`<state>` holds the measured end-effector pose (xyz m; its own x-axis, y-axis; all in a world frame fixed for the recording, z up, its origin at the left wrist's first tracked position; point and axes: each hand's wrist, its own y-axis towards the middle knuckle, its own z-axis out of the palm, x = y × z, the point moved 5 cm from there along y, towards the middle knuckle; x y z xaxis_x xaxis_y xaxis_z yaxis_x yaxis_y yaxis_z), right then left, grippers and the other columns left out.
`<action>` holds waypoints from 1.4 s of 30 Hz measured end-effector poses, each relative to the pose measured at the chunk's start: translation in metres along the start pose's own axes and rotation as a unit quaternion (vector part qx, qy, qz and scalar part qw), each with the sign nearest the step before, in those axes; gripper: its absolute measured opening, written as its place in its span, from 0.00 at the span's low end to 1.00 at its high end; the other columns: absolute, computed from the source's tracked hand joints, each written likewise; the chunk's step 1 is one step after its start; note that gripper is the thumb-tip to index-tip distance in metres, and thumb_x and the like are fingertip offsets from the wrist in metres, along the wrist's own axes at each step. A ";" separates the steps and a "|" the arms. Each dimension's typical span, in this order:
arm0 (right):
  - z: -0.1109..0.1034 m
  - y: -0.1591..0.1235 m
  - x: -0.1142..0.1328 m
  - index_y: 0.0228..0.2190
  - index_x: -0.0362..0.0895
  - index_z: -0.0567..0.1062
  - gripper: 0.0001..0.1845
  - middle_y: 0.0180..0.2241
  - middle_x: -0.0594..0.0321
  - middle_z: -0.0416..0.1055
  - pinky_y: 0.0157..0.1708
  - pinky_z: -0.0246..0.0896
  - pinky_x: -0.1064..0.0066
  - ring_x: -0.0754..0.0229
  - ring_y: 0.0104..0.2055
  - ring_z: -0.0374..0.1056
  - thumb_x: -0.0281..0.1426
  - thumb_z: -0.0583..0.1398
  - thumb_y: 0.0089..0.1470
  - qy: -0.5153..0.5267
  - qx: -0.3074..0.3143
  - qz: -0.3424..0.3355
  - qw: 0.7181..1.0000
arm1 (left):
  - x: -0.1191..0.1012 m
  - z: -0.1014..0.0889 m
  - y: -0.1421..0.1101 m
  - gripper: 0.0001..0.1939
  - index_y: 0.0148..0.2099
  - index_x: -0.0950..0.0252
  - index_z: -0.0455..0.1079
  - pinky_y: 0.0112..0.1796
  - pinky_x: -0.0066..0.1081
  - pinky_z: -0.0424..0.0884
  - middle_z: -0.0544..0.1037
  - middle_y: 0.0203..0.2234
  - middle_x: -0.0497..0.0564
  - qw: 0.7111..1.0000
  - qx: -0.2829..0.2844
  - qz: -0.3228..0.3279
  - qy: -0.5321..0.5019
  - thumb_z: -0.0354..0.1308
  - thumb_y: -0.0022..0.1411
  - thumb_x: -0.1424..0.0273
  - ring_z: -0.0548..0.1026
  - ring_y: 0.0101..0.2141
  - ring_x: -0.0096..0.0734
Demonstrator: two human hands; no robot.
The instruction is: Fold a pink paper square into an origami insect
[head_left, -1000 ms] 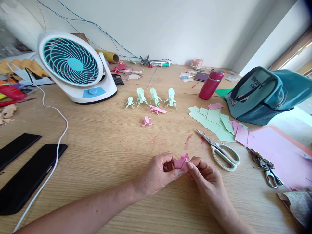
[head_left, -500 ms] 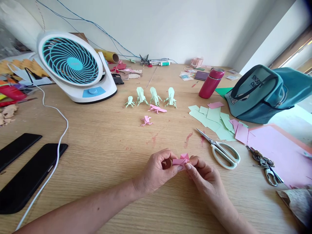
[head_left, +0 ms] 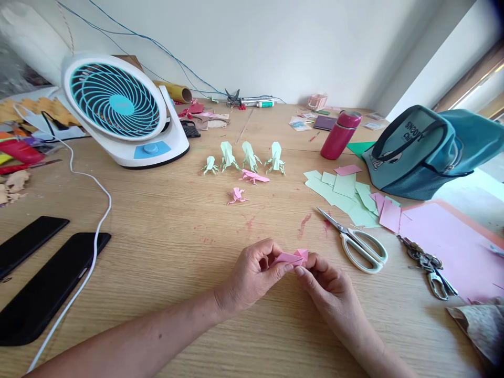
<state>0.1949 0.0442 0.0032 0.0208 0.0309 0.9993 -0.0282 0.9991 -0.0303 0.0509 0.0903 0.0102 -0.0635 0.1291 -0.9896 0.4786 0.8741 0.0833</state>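
A small folded piece of pink paper point(head_left: 290, 258) is pinched between both hands above the wooden table. My left hand point(head_left: 254, 273) is closed on its left part, thumb in front and fingers behind. My right hand point(head_left: 328, 283) grips its right end between thumb and fingertips, close to a raised triangular flap. Beyond the hands stand a pink origami figure point(head_left: 237, 195) with thin legs and a longer pink origami insect point(head_left: 254, 177). Several pale green origami insects point(head_left: 249, 156) are lined up behind them. Scissors point(head_left: 356, 244) with white handles lie right of my right hand.
Green and pink paper pieces point(head_left: 344, 185) lie at the right, near a teal bag point(head_left: 417, 152) and a red flask point(head_left: 340, 135). Keys point(head_left: 423, 260) rest on a pink sheet point(head_left: 464, 247). A fan point(head_left: 118, 105), white cable point(head_left: 103, 210) and black phone-like slab point(head_left: 51, 289) are at left.
The folded paper has tilted in my fingers, its left part now angled and narrower. My right thumb has shifted slightly left; the items on the table stay put.
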 end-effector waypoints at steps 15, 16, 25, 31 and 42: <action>0.000 0.003 0.007 0.34 0.46 0.78 0.12 0.29 0.63 0.71 0.34 0.65 0.71 0.62 0.31 0.66 0.42 0.66 0.55 0.036 -0.028 -0.012 0.999 | -0.027 -0.007 -0.006 0.07 0.33 0.65 0.68 0.31 0.26 0.62 0.69 0.25 0.46 0.959 -0.060 0.197 0.195 0.58 0.66 0.72 0.64 0.28 0.24; -0.001 0.003 0.007 0.35 0.46 0.77 0.13 0.29 0.63 0.71 0.33 0.65 0.71 0.62 0.30 0.66 0.43 0.66 0.55 0.035 -0.032 -0.011 0.999 | -0.029 -0.007 -0.007 0.06 0.34 0.64 0.68 0.32 0.26 0.63 0.70 0.25 0.46 0.951 -0.064 0.217 0.211 0.58 0.66 0.72 0.66 0.28 0.25; 0.006 0.001 0.006 0.33 0.45 0.76 0.15 0.31 0.60 0.74 0.39 0.67 0.68 0.59 0.34 0.69 0.45 0.66 0.54 0.037 0.021 0.019 0.999 | -0.045 -0.005 -0.018 0.04 0.39 0.63 0.67 0.34 0.30 0.66 0.75 0.28 0.47 0.838 -0.069 0.378 0.387 0.55 0.66 0.77 0.68 0.30 0.29; 0.013 -0.004 0.011 0.37 0.46 0.78 0.14 0.37 0.60 0.77 0.44 0.67 0.67 0.56 0.40 0.72 0.43 0.66 0.55 0.043 0.071 0.027 0.996 | -0.045 0.000 -0.022 0.03 0.38 0.64 0.67 0.33 0.31 0.66 0.77 0.30 0.48 0.795 -0.060 0.403 0.448 0.57 0.67 0.73 0.68 0.30 0.30; 0.005 0.002 0.013 0.33 0.46 0.80 0.18 0.36 0.58 0.75 0.45 0.65 0.65 0.53 0.42 0.70 0.48 0.62 0.56 0.022 0.051 0.023 0.998 | -0.040 0.003 -0.018 0.07 0.46 0.65 0.69 0.39 0.33 0.70 0.76 0.36 0.53 0.874 0.001 0.334 0.353 0.52 0.67 0.73 0.72 0.35 0.33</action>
<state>0.1902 0.0465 0.0167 0.0610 0.0809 0.9949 -0.1314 0.9887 -0.0724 0.0477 0.0675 0.0481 -0.2929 0.8676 -0.4019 0.6167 0.4926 0.6140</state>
